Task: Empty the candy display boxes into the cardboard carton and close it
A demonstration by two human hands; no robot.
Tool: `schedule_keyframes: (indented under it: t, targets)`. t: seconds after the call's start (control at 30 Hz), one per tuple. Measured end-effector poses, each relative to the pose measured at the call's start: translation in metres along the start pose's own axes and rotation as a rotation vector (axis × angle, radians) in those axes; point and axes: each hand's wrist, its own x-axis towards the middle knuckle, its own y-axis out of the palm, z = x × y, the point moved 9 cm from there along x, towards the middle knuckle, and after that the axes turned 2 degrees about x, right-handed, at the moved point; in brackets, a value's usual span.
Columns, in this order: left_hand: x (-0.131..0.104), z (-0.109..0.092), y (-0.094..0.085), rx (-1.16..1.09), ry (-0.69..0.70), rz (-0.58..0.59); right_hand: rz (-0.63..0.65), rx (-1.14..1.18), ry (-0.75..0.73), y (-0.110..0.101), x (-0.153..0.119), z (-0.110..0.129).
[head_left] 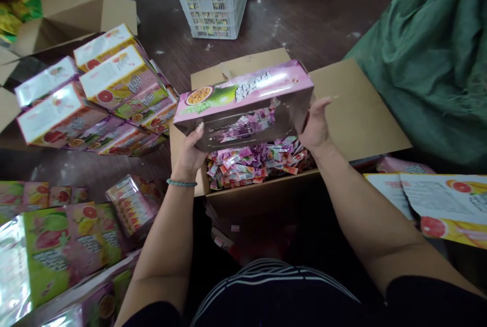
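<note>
I hold a pink gift box [243,99] with a clear window and a passion-fruit picture on its top side, tilted above an open cardboard carton [353,114]. My left hand [190,149] grips the box's left end. My right hand [315,124] presses its right end, fingers spread. Through the window small wrapped candies show inside the box. Several loose wrapped candies [258,165] fill the carton under the box. A beaded bracelet [181,183] sits on my left wrist.
A stack of filled pink boxes [102,99] lies at left beside an open carton [72,12]. Flat box blanks [49,246] lie at lower left and flat printed sheets [445,205] at right. White plastic crates [213,2] stand behind, a green sack [433,63] at right.
</note>
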Motion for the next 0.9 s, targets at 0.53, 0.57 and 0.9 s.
schedule_keyframes:
  t: [0.53,0.57,0.9]
  targets:
    - [-0.016,-0.074,-0.069,-0.173,0.242,-0.096,0.592,-0.943,0.269,0.184,-0.072,-0.061]
    - [-0.018,-0.075,-0.07,-0.169,0.243,-0.089,0.621,-0.948,0.202,0.198,-0.081,-0.055]
    - [-0.025,-0.074,-0.06,-0.116,0.22,-0.13,0.796,-0.813,0.153,0.233,-0.095,-0.034]
